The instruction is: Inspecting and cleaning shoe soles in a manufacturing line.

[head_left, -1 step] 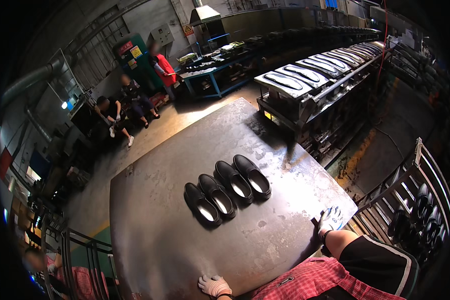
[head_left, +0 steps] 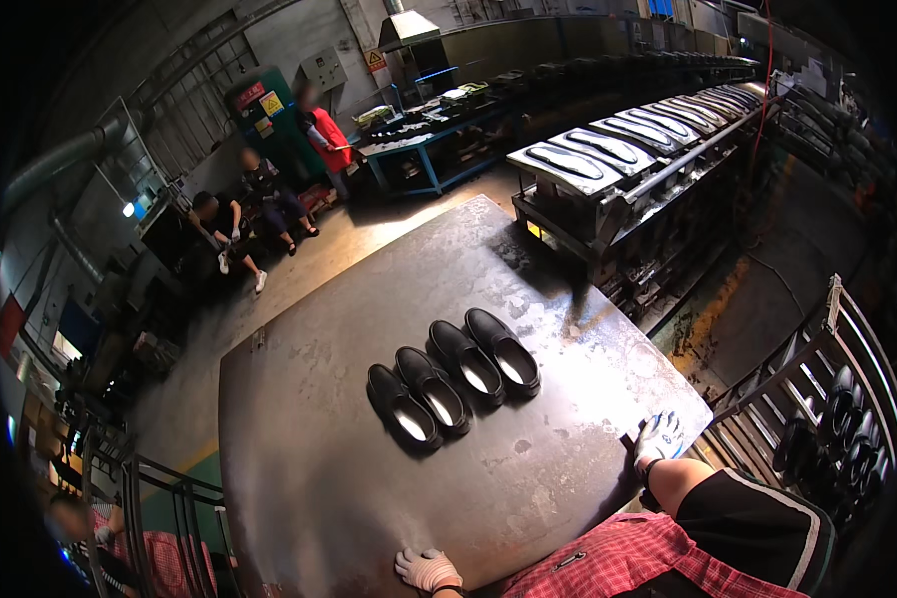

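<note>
Several black slip-on shoes [head_left: 453,384] with pale insoles stand side by side in a slanting row on a large grey metal table [head_left: 319,478]. Their toes point away from me and a little to the left. My left hand [head_left: 428,569], in a white glove, rests on the table's near edge with its fingers laid out and nothing in it. At the right corner of the table, my right hand [head_left: 660,437] lies flat with spread fingers, in a white glove with blue marks. Neither hand touches a shoe.
Beyond the table runs a conveyor with shiny metal plates [head_left: 573,159] bearing sole-shaped outlines. A metal rack [head_left: 827,349] with black shoes [head_left: 852,424] stands at right. Another railing [head_left: 159,498] and a person [head_left: 164,558] are lower left. People sit or stand near a green cabinet [head_left: 266,115].
</note>
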The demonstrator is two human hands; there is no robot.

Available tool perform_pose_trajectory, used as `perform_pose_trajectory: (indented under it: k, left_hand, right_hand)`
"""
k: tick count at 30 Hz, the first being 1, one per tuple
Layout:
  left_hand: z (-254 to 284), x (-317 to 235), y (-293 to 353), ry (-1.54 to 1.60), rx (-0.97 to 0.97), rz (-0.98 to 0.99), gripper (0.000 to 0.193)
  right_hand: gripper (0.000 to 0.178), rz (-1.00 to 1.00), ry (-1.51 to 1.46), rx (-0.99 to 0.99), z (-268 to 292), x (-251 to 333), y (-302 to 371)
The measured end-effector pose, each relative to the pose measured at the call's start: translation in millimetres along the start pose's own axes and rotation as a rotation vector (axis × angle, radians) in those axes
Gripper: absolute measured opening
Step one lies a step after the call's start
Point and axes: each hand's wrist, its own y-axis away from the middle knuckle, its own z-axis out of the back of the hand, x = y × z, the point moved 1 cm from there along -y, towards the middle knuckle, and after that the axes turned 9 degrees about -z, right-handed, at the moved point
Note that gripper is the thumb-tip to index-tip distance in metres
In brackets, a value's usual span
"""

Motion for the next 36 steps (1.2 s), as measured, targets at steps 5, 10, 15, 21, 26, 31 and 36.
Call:
perform_pose_trajectory:
  k: [5, 10, 15, 21, 26, 31, 36]
  left_hand:
    - [0, -1, 0, 0.021, -0.011, -0.011, 0.043]
    - [-1, 0, -1, 0.016, -0.005, 0.0, 0.044]
    - [-2, -1, -1, 0.013, -0.008, 0.002, 0.044]
    - [-2, 1, 0, 0.019, -0.02, -0.004, 0.044]
    - [-5, 2, 0, 0.018, -0.035, -0.004, 0.045]
    - [-4, 1, -1, 0.017, -0.017, 0.0, 0.045]
    - [-6, 3, -1, 0.012, -0.015, 0.005, 0.044]
  right_hand:
    - [0.055, -0.009, -0.01, 0.007, 1, 0, -1]
    - [0.055, -0.013, -0.012, 0.022, 3, 2, 0]
    - [0.055, -0.006, -0.01, 0.019, 1, -1, -1]
    - [0.055, -0.019, -0.005, 0.052, 8, 2, 2]
    - [0.056, -0.016, -0.003, 0.059, 7, 1, 0]
    - [0.056, -0.028, -0.007, 0.066, 6, 2, 0]
    - [0.056, -0.039, 0.003, 0.071, 8, 4, 1]
